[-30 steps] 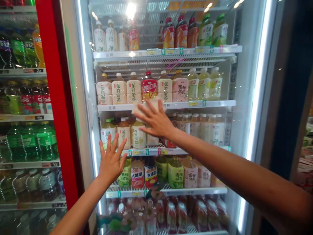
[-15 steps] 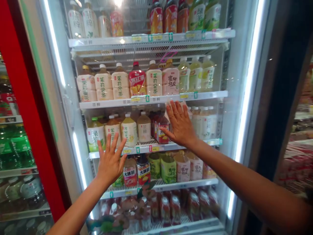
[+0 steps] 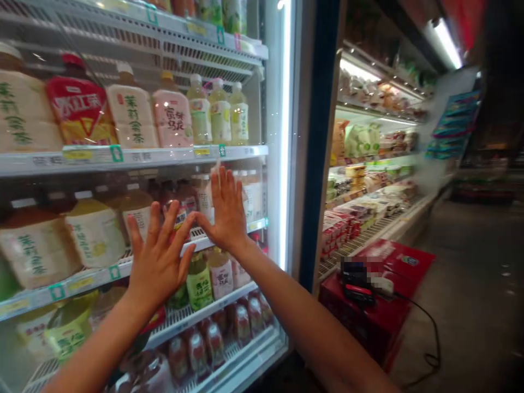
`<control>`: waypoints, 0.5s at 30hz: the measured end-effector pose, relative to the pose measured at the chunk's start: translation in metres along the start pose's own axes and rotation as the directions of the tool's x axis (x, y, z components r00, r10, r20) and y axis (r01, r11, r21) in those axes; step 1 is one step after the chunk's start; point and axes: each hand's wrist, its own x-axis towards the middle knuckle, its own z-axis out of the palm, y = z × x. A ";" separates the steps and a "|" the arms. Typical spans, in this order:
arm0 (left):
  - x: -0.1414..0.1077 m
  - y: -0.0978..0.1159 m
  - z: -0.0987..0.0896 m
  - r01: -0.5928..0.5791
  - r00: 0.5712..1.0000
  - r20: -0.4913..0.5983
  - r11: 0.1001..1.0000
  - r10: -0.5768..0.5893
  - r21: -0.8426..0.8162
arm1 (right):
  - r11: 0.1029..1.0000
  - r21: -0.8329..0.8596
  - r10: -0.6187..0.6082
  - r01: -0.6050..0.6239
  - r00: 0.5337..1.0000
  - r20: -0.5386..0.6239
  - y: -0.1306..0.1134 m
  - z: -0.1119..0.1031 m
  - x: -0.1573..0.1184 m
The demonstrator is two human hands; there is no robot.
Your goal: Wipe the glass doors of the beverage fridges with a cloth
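My left hand (image 3: 159, 251) is spread open, palm forward, against or just in front of the glass door of a lit drinks cooler. Right beside it, my right hand (image 3: 227, 210) lies flat with its fingers stretched upward. A thin white cloth or tissue (image 3: 216, 165) peeks out above its fingertips, mostly hidden behind the hand. Behind the glass stand bottled teas: a red-labelled bottle (image 3: 82, 103), a pink-labelled bottle (image 3: 174, 117) and a pale yellow bottle (image 3: 95, 229). My left thumb is close to my right hand.
The cooler's lit right frame (image 3: 284, 136) borders a dark blue post (image 3: 317, 136). Beyond it runs an open chilled display with packaged food (image 3: 364, 210). A red box (image 3: 409, 273) stands on the floor, with a black device and a cable (image 3: 438, 333) on it.
The view has swung right and closer to the cooler, bringing the chilled display and red box into sight. My hands have come nearer each other; the cloth shows less.
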 end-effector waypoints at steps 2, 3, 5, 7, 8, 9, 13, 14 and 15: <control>0.002 0.010 0.012 -0.008 1.000 -0.010 1.000 0.007 -0.030 | 1.000 0.002 0.009 -0.009 1.000 0.011 -0.002 0.018 -0.046; 0.001 0.014 0.017 -0.012 1.000 -0.012 0.999 0.012 -0.043 | 1.000 0.011 -0.005 0.005 1.000 0.021 -0.003 0.029 -0.076; -0.004 0.020 0.024 -0.026 1.000 -0.011 0.998 0.025 -0.063 | 0.999 0.031 -0.041 0.040 0.998 0.051 -0.001 0.047 -0.127; -0.009 0.023 0.028 -0.035 0.999 -0.005 0.997 0.035 -0.065 | 0.998 0.030 -0.062 0.060 0.994 0.088 0.010 0.051 -0.142; -0.012 0.024 0.030 -0.039 0.999 -0.004 0.998 0.039 -0.058 | 0.999 0.013 -0.035 0.034 0.995 0.095 0.018 0.047 -0.133; -0.015 0.024 0.032 -0.043 0.999 0.000 0.998 0.043 -0.051 | 1.000 -0.013 0.018 -0.017 0.996 0.085 0.028 0.041 -0.117; -0.024 0.024 0.039 -0.047 0.997 0.051 0.997 0.050 -0.057 | 0.965 -0.100 0.245 -0.240 0.969 0.031 0.046 0.026 -0.072; -0.025 0.024 0.040 -0.039 0.997 0.062 0.997 0.043 -0.065 | 0.964 -0.103 0.252 -0.247 0.967 0.037 0.040 0.031 -0.083; -0.026 0.024 0.041 -0.031 0.997 0.068 0.997 0.036 -0.072 | 0.966 -0.097 0.243 -0.238 0.969 0.038 0.030 0.038 -0.105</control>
